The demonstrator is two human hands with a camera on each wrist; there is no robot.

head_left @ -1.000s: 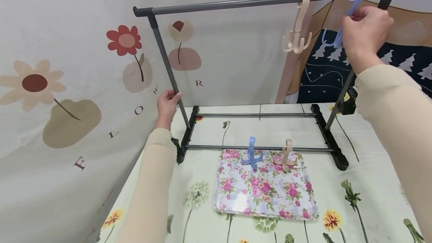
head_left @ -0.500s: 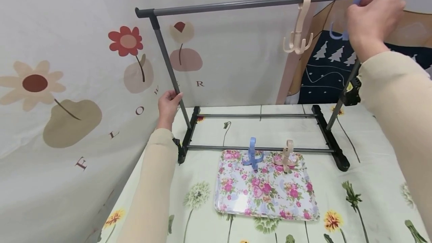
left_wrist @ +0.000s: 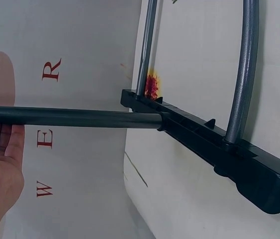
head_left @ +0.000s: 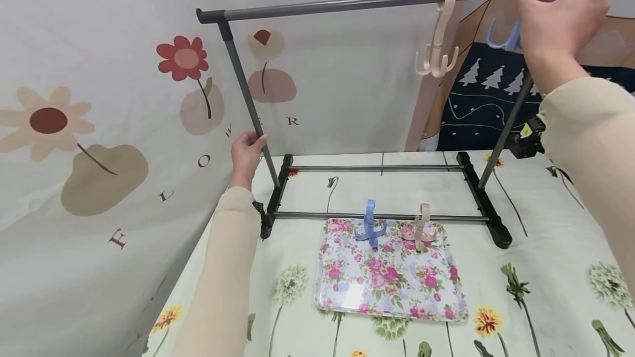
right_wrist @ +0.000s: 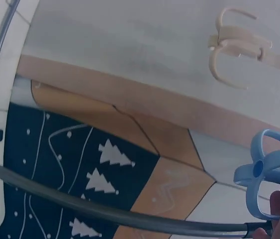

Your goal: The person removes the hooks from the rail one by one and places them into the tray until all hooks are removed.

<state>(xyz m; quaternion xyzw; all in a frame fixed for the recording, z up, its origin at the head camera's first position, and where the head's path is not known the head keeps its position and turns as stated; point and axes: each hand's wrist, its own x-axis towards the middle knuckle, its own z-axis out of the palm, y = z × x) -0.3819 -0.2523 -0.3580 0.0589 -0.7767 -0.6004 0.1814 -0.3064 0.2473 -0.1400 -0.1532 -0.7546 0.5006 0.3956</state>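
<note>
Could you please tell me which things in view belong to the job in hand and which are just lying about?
Likely part of the job:
Dark rack, gripped by the left hand
Raised blue hook, in the right hand
Upper beige hook, hanging on the rack
Lower blue hook and lower beige hook, probably

Apparently just there:
Floral tray, untouched by either hand
Flowered tablecloth
</note>
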